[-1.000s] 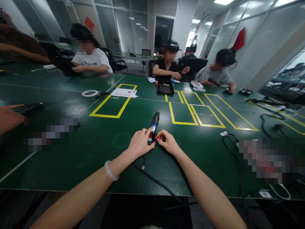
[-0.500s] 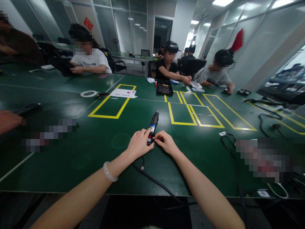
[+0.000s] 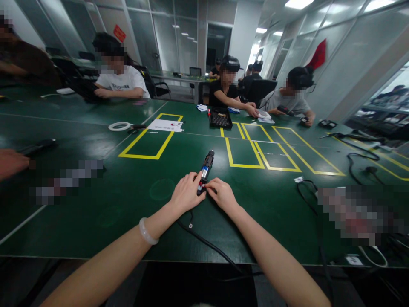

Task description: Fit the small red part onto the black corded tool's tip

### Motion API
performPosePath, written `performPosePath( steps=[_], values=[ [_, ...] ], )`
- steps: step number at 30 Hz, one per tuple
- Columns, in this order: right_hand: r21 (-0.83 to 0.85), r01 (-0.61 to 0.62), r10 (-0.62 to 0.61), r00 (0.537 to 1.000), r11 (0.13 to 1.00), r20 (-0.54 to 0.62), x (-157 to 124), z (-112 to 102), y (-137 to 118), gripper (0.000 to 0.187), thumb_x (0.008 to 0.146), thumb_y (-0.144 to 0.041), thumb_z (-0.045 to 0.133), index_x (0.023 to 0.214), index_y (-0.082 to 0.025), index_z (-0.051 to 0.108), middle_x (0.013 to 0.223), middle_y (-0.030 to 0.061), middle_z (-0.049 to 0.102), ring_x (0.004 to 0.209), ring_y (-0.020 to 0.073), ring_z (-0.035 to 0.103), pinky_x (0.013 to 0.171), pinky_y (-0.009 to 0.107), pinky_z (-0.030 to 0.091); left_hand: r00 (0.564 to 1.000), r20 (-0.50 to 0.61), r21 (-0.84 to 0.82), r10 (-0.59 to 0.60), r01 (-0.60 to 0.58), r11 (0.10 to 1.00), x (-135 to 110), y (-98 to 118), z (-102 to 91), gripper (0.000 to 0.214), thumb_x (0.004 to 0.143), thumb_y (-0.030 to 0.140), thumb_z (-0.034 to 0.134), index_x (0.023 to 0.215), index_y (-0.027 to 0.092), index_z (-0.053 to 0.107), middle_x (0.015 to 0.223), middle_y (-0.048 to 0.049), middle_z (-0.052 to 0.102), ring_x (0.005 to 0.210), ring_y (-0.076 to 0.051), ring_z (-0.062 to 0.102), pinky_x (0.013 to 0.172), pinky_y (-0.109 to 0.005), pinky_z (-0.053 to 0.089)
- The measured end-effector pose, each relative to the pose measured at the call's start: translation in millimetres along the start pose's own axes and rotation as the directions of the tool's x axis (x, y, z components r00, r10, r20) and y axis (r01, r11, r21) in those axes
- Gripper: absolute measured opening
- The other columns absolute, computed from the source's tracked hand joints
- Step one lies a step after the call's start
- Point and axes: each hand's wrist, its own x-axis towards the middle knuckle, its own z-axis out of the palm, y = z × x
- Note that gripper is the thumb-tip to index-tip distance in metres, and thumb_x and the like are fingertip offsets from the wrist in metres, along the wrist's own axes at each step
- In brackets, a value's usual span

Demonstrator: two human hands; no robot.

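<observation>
A slim electric screwdriver [image 3: 207, 165], black with a bare silver and blue motor section, lies on the green table with its metal tip pointing away from me. My left hand [image 3: 188, 192] is closed around its near end, the thumb and fingers on either side of it. From the right, my right hand [image 3: 223, 190] pinches at a small red and white part [image 3: 203, 186] on the tool's near end; the fingertips hide what exactly is between them. A black cable [image 3: 211, 244] runs out from under my left hand, with a thin wire ending in a ring terminal [image 3: 191, 226].
Yellow tape outlines [image 3: 246, 165] mark the table beyond the tool. A black tray [image 3: 220, 118] of small parts, a paper sheet [image 3: 164, 125] and a white cable coil [image 3: 119, 126] lie farther off. Cables [image 3: 308, 182] lie at right. Co-workers sit across; another person's hand [image 3: 12, 164] is at left.
My right hand has shifted slightly left, its fingertips closer to the tool's near end. The tool's tip has turned a little to the right. My left hand stays on it.
</observation>
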Motion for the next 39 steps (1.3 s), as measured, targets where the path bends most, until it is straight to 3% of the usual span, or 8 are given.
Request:
performPosePath(
  steps=[14, 25, 31, 39],
  values=[
    [-0.131, -0.046, 0.043, 0.999, 0.99, -0.027, -2.4, -0.1, -16.7, 0.019, 0.09, -0.023, 0.055, 0.097, -0.021, 0.072, 0.092, 0.0053, 0.071, 0.083, 0.0181, 0.066, 0.076, 0.028, 0.049, 0.997, 0.036, 0.056, -0.069, 0.067, 0.996, 7.7, -2.4, 2.7, 0.063, 0.087, 0.042, 0.052, 0.144, 0.02, 0.034, 0.115, -0.0126, 0.05, 0.102, -0.026, 0.051, 0.08, -0.034, 0.044],
    [-0.007, -0.008, 0.008, 0.999, 1.0, -0.045, -0.5, -8.9, -13.3, 0.018, 0.091, -0.019, 0.052, 0.094, -0.02, 0.07, 0.086, 0.0037, 0.066, 0.078, 0.0152, 0.062, 0.075, 0.026, 0.047, 0.998, 0.017, 0.087, -0.068, 0.066, 0.994, 9.8, -13.7, 3.1, 0.062, 0.091, 0.05, 0.044, 0.145, 0.019, 0.034, 0.116, -0.0136, 0.051, 0.1, -0.027, 0.051, 0.079, -0.035, 0.044],
    [0.067, -0.043, 0.047, 0.997, 0.997, -0.06, 0.3, -11.9, -1.7, 0.018, 0.09, -0.018, 0.052, 0.092, -0.019, 0.07, 0.086, 0.0036, 0.066, 0.077, 0.0146, 0.061, 0.071, 0.025, 0.046, 0.986, 0.042, 0.148, -0.164, 0.156, 0.977, 17.5, -53.6, -1.4, 0.064, 0.091, 0.054, 0.04, 0.144, 0.02, 0.036, 0.12, -0.015, 0.051, 0.101, -0.029, 0.052, 0.081, -0.037, 0.043],
    [0.176, -0.1, 0.117, 0.989, 0.979, -0.09, 3.0, -12.2, 5.7, 0.018, 0.09, -0.02, 0.053, 0.089, -0.018, 0.071, 0.084, 0.0034, 0.068, 0.072, 0.0137, 0.059, 0.065, 0.024, 0.043, 0.915, 0.083, 0.166, -0.394, 0.377, 0.911, 17.0, -144.0, -8.5, 0.069, 0.089, 0.056, 0.036, 0.145, 0.017, 0.035, 0.129, -0.021, 0.047, 0.113, -0.037, 0.048, 0.087, -0.045, 0.042]
  ],
)
